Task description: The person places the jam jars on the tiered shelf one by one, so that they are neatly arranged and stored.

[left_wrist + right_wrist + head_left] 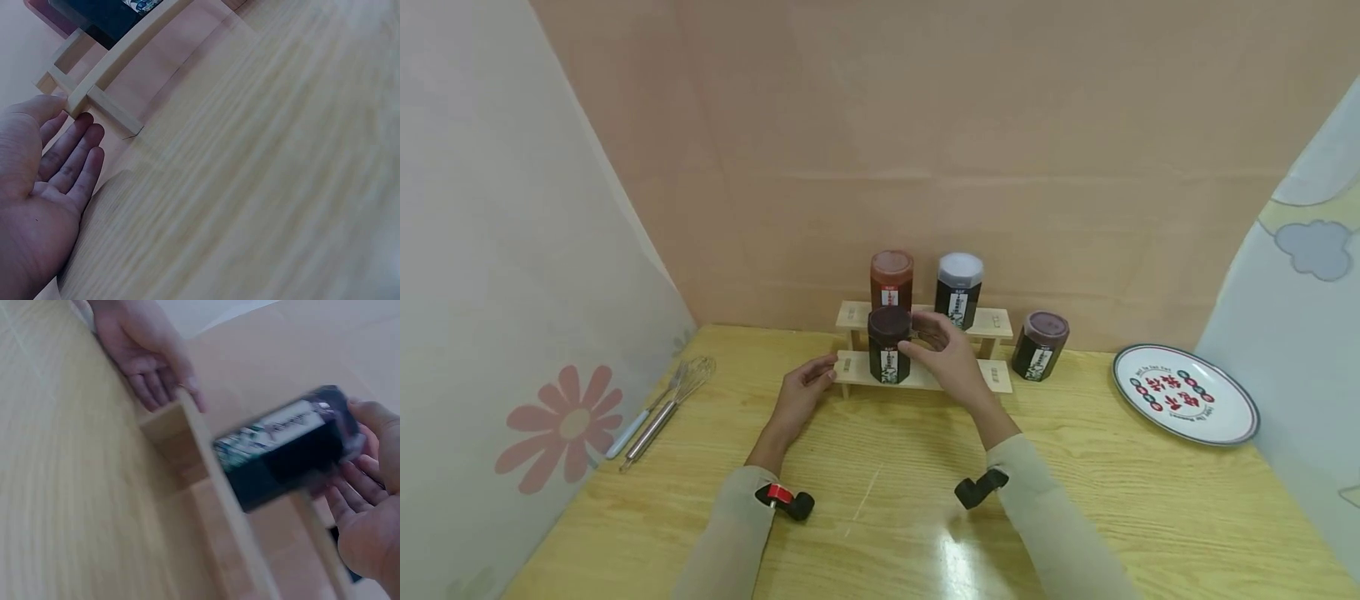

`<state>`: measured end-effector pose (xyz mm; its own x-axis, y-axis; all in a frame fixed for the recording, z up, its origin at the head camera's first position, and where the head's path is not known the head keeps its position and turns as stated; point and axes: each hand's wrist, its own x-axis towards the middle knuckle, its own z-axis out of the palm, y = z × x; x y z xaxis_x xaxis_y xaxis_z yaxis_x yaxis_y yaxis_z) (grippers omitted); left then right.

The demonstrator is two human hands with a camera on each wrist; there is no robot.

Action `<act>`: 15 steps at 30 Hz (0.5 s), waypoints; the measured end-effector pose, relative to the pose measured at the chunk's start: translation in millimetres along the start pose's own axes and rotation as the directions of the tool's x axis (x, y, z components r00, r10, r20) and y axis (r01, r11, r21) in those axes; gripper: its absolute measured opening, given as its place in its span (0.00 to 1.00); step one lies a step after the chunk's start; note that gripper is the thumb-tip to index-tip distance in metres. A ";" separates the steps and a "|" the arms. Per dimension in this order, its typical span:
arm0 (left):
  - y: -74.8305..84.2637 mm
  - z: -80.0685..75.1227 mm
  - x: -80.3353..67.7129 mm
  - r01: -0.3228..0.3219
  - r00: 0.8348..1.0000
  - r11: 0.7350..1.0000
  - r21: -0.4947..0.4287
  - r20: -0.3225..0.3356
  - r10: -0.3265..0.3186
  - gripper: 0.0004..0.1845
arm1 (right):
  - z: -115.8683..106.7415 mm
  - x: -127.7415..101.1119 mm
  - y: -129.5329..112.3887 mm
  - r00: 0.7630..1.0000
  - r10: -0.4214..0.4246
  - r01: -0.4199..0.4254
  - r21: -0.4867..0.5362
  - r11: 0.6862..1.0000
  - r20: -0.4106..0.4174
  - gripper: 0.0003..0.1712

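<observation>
A two-step wooden rack (992, 377) stands at the back of the table. On its lower step is a dark jar with a maroon lid (888, 346). My right hand (927, 337) grips this jar near the top, thumb and fingers curled round the lid end (350, 434). My left hand (818, 377) lies open against the rack's left end, and its thumb (44, 106) touches the corner of the rack (103, 78). A red-lidded jar (891, 279) and a grey-lidded jar (958, 289) stand on the upper step.
A purple-lidded jar (1039, 345) stands on the table right of the rack. A patterned plate (1184, 393) lies at the far right. A whisk (672, 402) and a pale-handled utensil (628, 433) lie at the left, by cloth screens.
</observation>
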<state>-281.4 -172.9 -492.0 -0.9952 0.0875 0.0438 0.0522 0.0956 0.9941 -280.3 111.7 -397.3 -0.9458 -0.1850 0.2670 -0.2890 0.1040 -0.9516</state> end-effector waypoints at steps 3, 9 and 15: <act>-0.4 -1.2 0.0 -0.003 1.000 1.000 0.012 -0.002 0.003 0.22 | -17.9 -3.0 -8.4 0.999 -0.049 0.049 -0.006 0.999 0.007 0.34; 0.5 -1.4 0.6 -0.001 1.000 1.000 0.008 0.003 0.001 0.21 | -67.6 -10.7 -21.1 0.997 -0.062 0.057 -0.095 0.994 -0.050 0.32; -0.6 1.3 0.7 0.005 1.000 1.000 -0.001 -0.002 -0.005 0.22 | -119.5 -19.9 -16.1 0.987 -0.041 0.017 -0.157 0.987 -0.153 0.33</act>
<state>-282.0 -171.6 -492.6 -0.9956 0.0854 0.0386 0.0467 0.0951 0.9944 -274.6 230.5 -369.2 -0.9446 -0.0370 0.3260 -0.3245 0.2529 -0.9114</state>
